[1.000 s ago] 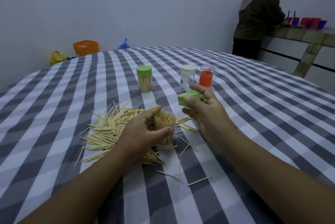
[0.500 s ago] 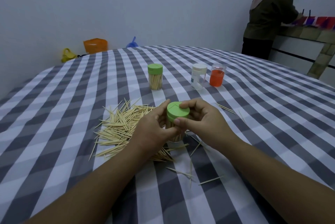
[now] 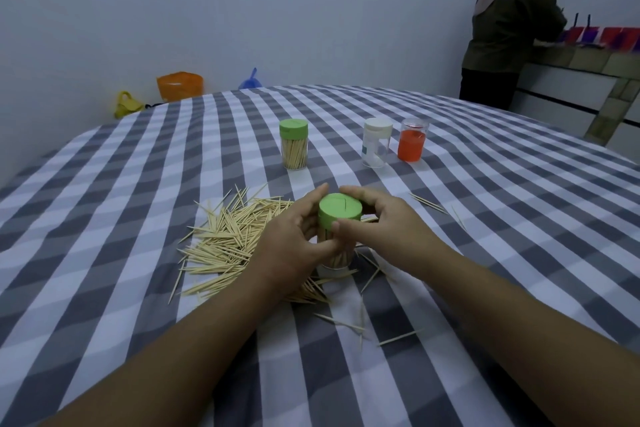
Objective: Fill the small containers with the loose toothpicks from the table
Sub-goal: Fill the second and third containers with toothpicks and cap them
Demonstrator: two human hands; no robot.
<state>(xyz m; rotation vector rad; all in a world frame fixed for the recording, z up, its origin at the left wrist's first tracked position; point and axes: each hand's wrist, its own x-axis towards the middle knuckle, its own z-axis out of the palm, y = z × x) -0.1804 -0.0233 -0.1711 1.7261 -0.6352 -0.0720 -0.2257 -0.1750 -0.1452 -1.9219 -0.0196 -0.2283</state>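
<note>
A: Where is the container sitting right now?

B: The clear container (image 3: 337,255) is standing upright on the desk (image 3: 485,219), at the right edge of the toothpick pile (image 3: 235,236), and it is looking packed with sticks. The left hand (image 3: 294,239) is wrapping its body from the 9 o'clock side, thumb curling across the front.

A: And the other hand?

B: The right hand (image 3: 381,219) is coming in from 3 o'clock, its grip pinching the green lid (image 3: 340,211) between thumb at the front rim and fingers curving round the back. The lid is sitting level on the container's mouth.

A: So what is the next move turning on?

B: The lid is lying straight above the container, and the container's long axis is running vertically, so any press probably needs to go straight down along that axis while the left hand is bracing. The right hand is the nearer one to the lid; the left is the nearer one to the body. Whether the lid is fully seated cannot be told.

A: What else is waiting?

B: At 12 o'clock, well apart, a second green-lidded container (image 3: 293,144) is standing already filled. Toward 1 o'clock a white-lidded container (image 3: 376,142) and an orange container (image 3: 412,141) are standing just beside each other. Stray toothpicks (image 3: 427,203) are lying at 3 o'clock.
</note>
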